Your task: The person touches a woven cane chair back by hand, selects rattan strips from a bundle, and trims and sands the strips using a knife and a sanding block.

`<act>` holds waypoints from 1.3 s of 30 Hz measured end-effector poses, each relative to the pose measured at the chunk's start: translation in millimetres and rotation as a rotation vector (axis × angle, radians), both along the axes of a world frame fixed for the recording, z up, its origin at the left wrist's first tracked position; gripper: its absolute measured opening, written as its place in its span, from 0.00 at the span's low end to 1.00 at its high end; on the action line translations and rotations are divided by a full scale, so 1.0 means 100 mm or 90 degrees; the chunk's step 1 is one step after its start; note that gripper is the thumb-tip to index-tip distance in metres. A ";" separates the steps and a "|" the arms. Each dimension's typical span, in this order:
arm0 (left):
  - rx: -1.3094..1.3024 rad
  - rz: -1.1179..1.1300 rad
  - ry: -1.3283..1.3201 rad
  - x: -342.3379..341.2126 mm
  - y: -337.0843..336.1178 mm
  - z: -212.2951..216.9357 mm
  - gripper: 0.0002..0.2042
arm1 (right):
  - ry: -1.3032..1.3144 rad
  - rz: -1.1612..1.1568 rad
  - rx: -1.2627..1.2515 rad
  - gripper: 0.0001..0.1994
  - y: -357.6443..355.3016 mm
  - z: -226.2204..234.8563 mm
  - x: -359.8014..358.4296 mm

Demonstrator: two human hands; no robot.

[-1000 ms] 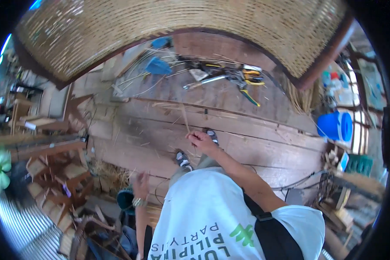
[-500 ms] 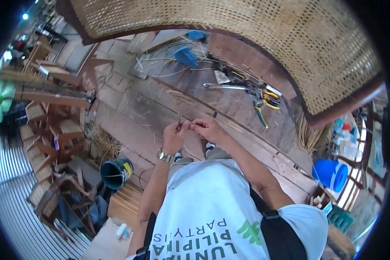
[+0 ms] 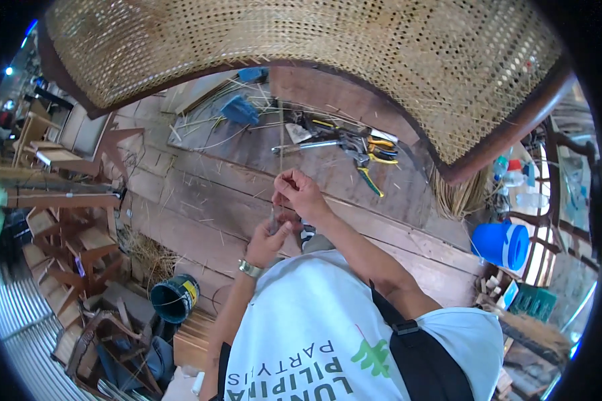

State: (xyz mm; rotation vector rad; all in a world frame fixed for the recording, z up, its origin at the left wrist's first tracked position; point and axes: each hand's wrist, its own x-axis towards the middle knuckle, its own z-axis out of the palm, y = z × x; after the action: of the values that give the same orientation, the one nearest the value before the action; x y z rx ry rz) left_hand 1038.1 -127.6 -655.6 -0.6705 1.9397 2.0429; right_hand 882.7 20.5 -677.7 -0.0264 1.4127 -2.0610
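Head: strip [image 3: 280, 144] against right fingers [image 3: 288, 179]

Twelve o'clock: curved tan woven-cane panel [image 3: 301, 33], open lattice pattern. Three o'clock: cylindrical blue plastic bucket [image 3: 489, 244], pale-banded. Six o'clock: white cloth shirt [image 3: 297, 301], green leaf print [image 3: 372, 359].

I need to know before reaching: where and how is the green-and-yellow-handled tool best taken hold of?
Probably by the green-and-yellow handle, coming from the person's near right side: it slants out toward that side over the wooden platform, while its other end lies among other tools.
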 end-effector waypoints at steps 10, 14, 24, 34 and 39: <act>-0.197 -0.264 0.009 0.13 -0.84 0.10 0.12 | -0.038 -0.262 0.057 0.03 1.69 -0.76 -1.24; -0.340 -0.259 -0.123 0.49 -1.22 0.01 0.12 | -0.022 -0.258 0.062 0.04 1.72 -0.65 -1.55; -0.132 0.061 -0.179 1.54 -1.58 -0.42 0.14 | 0.635 0.057 0.623 0.23 0.34 -0.90 -1.90; -0.230 0.220 -0.123 1.57 -1.83 -0.01 0.11 | 0.941 0.200 0.588 0.56 -2.72 -1.61 -2.89; -0.193 0.160 -0.185 1.04 -2.02 0.08 0.13 | 0.902 0.199 0.784 0.52 -3.27 -2.21 -4.12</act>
State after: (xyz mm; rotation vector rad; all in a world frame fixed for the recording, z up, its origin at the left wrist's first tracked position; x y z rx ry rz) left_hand 1141.7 -330.0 -647.6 -1.2607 2.0901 1.6670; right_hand 470.3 -306.2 -898.3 -1.2372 2.9305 -0.3942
